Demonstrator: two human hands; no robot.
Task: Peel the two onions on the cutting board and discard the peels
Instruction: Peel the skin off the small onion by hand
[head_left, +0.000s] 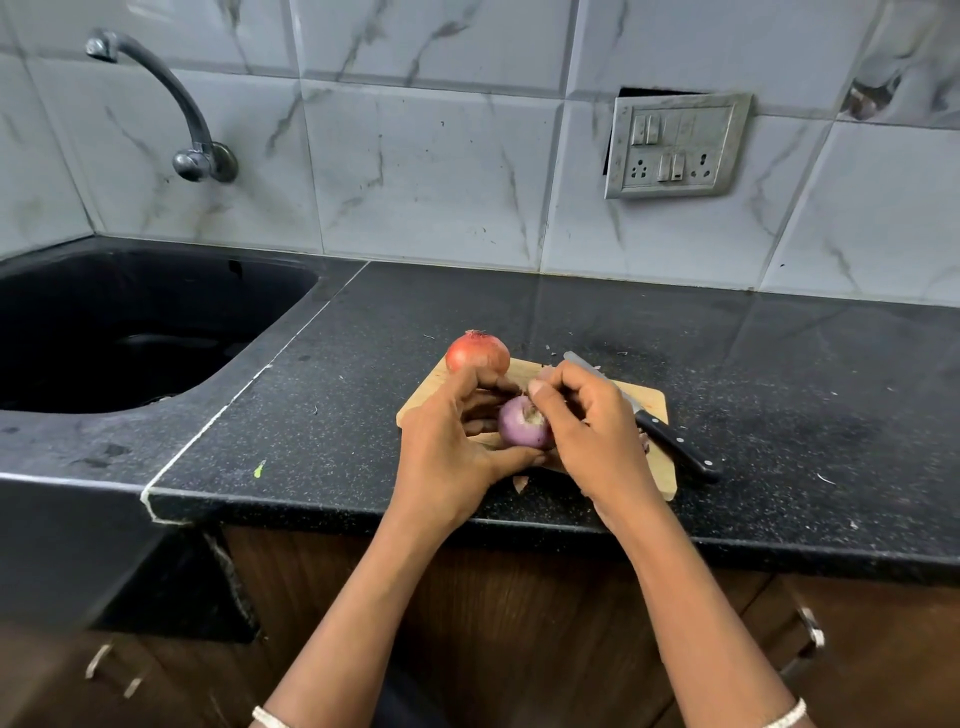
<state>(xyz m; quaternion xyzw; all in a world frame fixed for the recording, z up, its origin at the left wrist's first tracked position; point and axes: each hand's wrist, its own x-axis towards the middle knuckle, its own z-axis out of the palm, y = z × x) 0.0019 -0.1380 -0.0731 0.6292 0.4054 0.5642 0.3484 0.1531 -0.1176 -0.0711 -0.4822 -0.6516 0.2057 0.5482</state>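
A purple, mostly peeled onion (521, 427) is held above the wooden cutting board (652, 402). My left hand (451, 441) cups it from the left and below. My right hand (587, 421) pinches at the onion's top with thumb and fingertips. A second onion (477, 352), still in its orange-red skin, rests on the board's far left corner. A scrap of peel (520, 482) lies at the board's near edge, below my hands.
A black-handled knife (670, 436) lies along the board's right side, blade pointing away. The black sink (119, 332) sits to the left under a wall tap (176, 104). Small peel bits dot the black counter (805, 374). A switch plate (678, 145) is on the wall.
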